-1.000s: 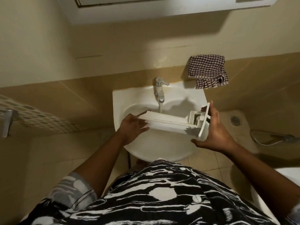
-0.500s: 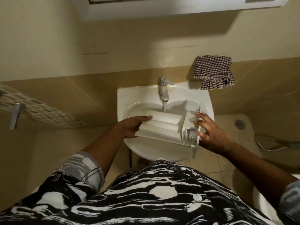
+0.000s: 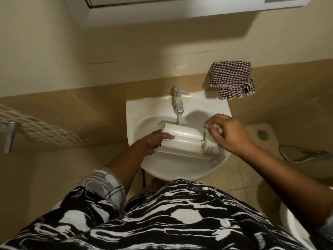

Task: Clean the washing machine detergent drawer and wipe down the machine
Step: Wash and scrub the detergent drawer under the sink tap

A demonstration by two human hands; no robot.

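Note:
The white detergent drawer [image 3: 182, 139] lies across the white sink [image 3: 180, 170] with its rounded underside up. A thin stream of water from the chrome tap [image 3: 177, 100] lands on its far edge. My left hand [image 3: 153, 141] grips the drawer's left end, thumb on top. My right hand [image 3: 228, 134] is over the right end, with its curled fingertips pinching the front panel, most of which is hidden under the hand. The washing machine is not in view.
A brown checked cloth [image 3: 232, 80] hangs on the wall just right of the tap. A perforated white rack [image 3: 36, 129] juts out at the left. A shower hose [image 3: 304, 154] and a floor drain [image 3: 262, 134] lie at the right, above a white rim [image 3: 295, 224].
The drawer has been rolled from its side to underside up and lowered under the tap. My right hand moved from the panel's side to above it.

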